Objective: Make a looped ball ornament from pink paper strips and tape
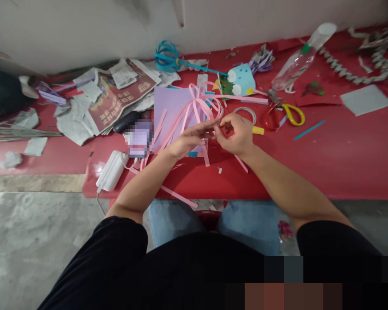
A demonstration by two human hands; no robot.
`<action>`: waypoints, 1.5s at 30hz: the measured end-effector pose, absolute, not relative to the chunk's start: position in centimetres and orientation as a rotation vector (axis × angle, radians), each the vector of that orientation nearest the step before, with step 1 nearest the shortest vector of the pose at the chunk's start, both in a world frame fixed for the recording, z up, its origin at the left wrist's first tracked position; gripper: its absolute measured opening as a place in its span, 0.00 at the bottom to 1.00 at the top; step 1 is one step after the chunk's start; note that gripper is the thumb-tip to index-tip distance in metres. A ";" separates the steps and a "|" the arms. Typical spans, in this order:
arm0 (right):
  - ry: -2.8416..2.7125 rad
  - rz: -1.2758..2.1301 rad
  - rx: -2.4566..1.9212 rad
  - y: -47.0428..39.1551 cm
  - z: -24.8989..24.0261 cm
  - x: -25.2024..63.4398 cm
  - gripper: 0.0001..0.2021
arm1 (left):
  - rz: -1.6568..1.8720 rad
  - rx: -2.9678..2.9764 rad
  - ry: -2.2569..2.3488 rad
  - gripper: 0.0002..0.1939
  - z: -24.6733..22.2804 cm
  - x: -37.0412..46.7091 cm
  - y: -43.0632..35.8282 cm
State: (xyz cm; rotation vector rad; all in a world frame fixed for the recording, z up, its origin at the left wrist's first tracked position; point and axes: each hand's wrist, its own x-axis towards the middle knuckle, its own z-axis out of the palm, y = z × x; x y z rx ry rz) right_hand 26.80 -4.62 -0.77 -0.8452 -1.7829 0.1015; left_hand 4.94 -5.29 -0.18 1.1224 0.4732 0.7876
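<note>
Looped pink paper strips [198, 103] lie over a lilac sheet [168, 101] at the middle of the table. Just below the loops, my left hand [190, 140] reaches in with its fingers stretched out, its fingertips meeting my right hand. My right hand [237, 133] is pinched closed at the left fingertips; what sits in the pinch is too small to make out. A roll of tape [245, 113] lies behind my right hand, and a yellow piece [258, 130] is beside it.
Scissors [283, 115] and a clear bottle [292, 66] are at the right. A blue paper-strip ball on a stick [168, 58] lies at the back. Newspaper [119, 94], a phone [139, 137] and a white power bank [111, 170] are at the left. The red table's [342, 159] front edge is near my legs.
</note>
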 end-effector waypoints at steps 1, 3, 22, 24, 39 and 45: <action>-1.773 0.097 -0.864 -4.7 -0.7 26.8 0.07 | 0.799 1.148 0.465 0.40 -0.3 5.1 -5.3; -1.762 0.076 -0.894 -4.9 -0.6 26.8 0.06 | 0.809 1.195 0.457 0.41 -0.5 5.3 -5.3; -1.898 0.007 -0.932 -4.6 -0.9 27.2 0.03 | 0.799 1.032 0.528 0.39 0.3 5.8 -6.3; -1.946 0.029 -0.857 -4.6 -0.9 27.2 0.06 | 0.785 0.942 0.527 0.37 0.6 5.7 -6.4; -2.340 -0.064 -0.701 -4.1 -1.0 27.8 0.12 | 0.632 0.717 0.511 0.29 0.4 4.0 -5.3; -2.304 -0.186 -0.576 -3.9 -1.1 27.5 0.10 | 0.602 0.742 0.522 0.28 0.9 3.6 -5.3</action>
